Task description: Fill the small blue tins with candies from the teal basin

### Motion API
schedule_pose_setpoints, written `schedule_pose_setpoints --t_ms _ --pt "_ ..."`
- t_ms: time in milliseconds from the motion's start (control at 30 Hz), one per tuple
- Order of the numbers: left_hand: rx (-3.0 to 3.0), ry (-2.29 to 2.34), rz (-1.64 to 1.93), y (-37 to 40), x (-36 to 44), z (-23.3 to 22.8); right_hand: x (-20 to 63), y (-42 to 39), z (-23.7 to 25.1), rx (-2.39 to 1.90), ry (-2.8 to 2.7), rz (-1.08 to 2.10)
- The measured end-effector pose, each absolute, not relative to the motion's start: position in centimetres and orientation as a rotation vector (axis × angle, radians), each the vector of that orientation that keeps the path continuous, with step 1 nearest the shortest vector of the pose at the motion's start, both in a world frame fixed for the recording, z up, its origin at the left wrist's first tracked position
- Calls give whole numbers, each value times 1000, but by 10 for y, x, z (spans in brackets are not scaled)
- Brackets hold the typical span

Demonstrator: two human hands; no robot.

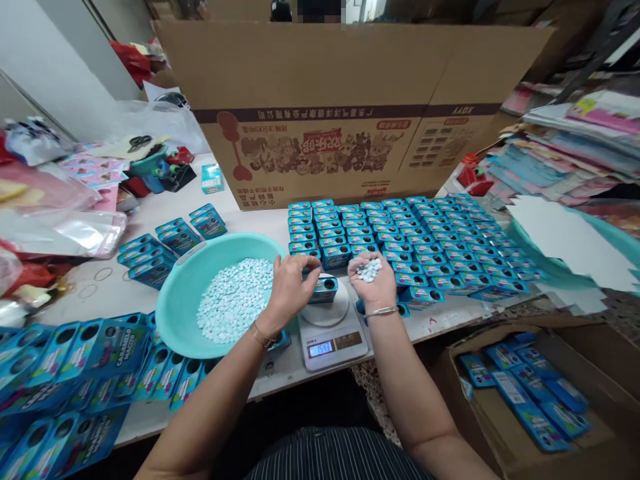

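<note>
My right hand (377, 287) is turned palm up and cupped around a small heap of pale blue candies (369, 270). To its left, my left hand (290, 287) reaches over a small blue carton (326, 288), thumb and fingertips curled together in a pinch above its top. Whatever is between those fingers is too small to make out. The carton rests on the round plate of a white digital scale (333, 343), whose display is lit. Beside my left wrist, a turquoise basin (173, 313) holds many more of the pale blue candies.
Rows of blue cartons (415, 240) stand behind the scale and to its right. More cartons (100, 353) are stacked at the front left. A large cardboard box (320, 73) walls off the back. An open carton of blue boxes (465, 407) sits low at the right.
</note>
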State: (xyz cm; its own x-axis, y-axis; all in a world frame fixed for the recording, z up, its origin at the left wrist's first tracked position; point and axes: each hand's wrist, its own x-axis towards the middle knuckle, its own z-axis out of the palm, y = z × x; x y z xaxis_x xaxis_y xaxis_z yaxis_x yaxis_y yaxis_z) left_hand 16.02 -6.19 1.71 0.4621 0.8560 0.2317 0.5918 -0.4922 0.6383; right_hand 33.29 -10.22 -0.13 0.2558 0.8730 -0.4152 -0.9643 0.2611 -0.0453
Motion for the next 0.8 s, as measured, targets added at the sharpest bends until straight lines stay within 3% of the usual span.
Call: schedule_pose_setpoints --t_ms 233,667,800 --pt "2353 1206 662 -64 137 21 357 -121 0 -291 299 1263" --pt "2782 1080 112 -69 170 0 354 -132 -2 -317 227 1292" --pt "2736 999 138 -58 167 2 360 -133 -8 -347 146 1313"
